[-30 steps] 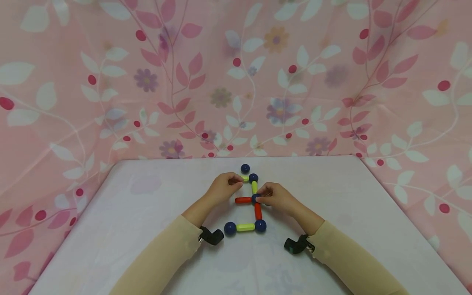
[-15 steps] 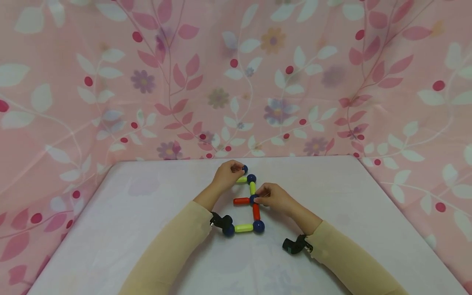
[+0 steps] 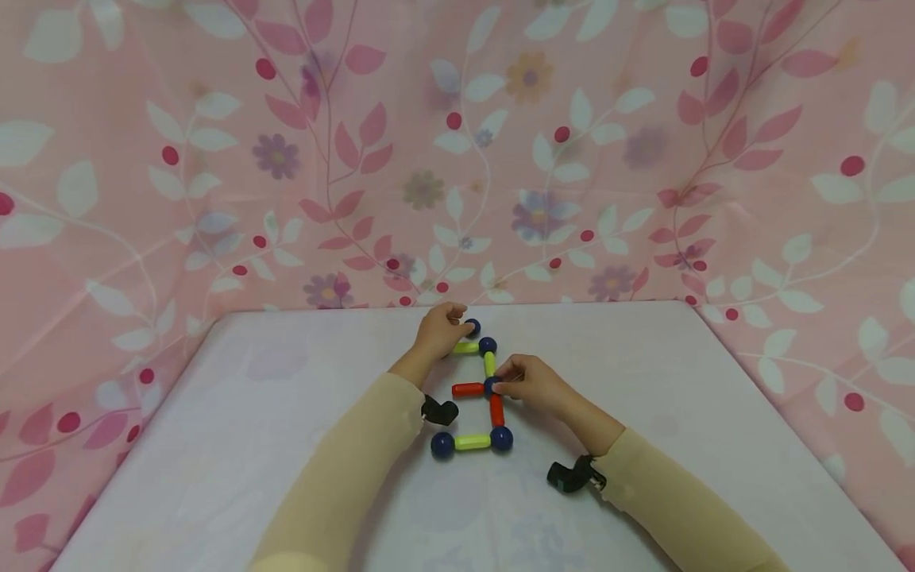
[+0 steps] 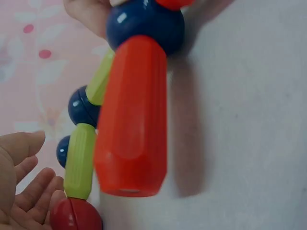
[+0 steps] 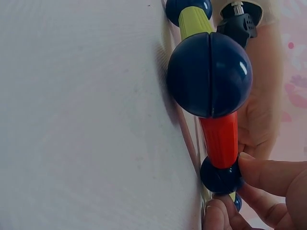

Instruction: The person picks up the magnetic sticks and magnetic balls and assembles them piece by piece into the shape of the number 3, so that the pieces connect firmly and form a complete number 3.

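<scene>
A magnetic stick-and-ball figure lies on the table. In the head view, my right hand [image 3: 532, 384] pinches its middle blue ball [image 5: 218, 177] between thumb and fingers. A red rod [image 4: 132, 120] juts left from that ball; another red rod [image 5: 220, 141] runs toward the near blue ball [image 3: 501, 438]. Beyond it, a yellow-green rod [image 3: 489, 365] leads to a far blue ball [image 3: 488, 345], with another yellow-green rod [image 3: 468, 348] going left to a red ball [image 4: 76, 214]. My left hand [image 3: 438, 330] has spread fingers beside a separate blue ball [image 3: 473, 326], its thumb right at it.
Nearest the front, a yellow-green rod [image 3: 472, 442] joins the near ball to another blue ball [image 3: 443, 445]. The white-covered table [image 3: 214, 445] ends at the back against a pink floral cloth [image 3: 457, 159]. Black wrist cameras [image 3: 439, 411] hang under both sleeves.
My left hand has moved away from me, past the far yellow-green rod to the separate blue ball, and its fingers have spread. My right hand keeps its pinch on the middle ball.
</scene>
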Demonstrator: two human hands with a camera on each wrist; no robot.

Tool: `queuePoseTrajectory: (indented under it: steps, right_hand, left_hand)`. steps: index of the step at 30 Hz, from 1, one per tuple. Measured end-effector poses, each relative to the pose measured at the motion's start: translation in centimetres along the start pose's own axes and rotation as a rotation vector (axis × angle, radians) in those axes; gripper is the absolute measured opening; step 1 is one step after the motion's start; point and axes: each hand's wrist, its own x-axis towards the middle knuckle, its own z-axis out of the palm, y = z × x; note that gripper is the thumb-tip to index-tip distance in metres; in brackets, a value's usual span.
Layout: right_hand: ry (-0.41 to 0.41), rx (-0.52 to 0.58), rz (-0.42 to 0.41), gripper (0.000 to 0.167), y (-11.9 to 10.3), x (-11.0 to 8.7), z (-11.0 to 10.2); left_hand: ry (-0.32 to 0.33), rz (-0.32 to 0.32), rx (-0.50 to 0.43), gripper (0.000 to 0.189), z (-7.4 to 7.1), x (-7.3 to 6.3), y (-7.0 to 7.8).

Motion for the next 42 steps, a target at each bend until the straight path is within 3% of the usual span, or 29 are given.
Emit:
queuePoseTrajectory:
  steps: [9,19,32,42]
  right_hand:
    - [0.004,0.005,0.008,0.017,0.0,0.0,0.1]
    - [0.014,0.011,-0.006,0.015,0.1,-0.1,0.1]
    - [0.008,0.015,0.004,0.015,0.1,-0.1,0.1]
    - [0.019,0.007,0.003,0.015,0.0,-0.2,0.2]
  left_hand:
    - [-0.032,-0.050,0.113,0.046,1.0,0.5,-0.2]
    - [-0.003,-0.022,0.218,0.039,1.5,0.3,-0.1]
    - [0.046,-0.005,0.117,0.035,1.4,-0.2,-0.5]
    - [0.102,0.087,0.049,0.036,-0.2,-0.8,-0.1]
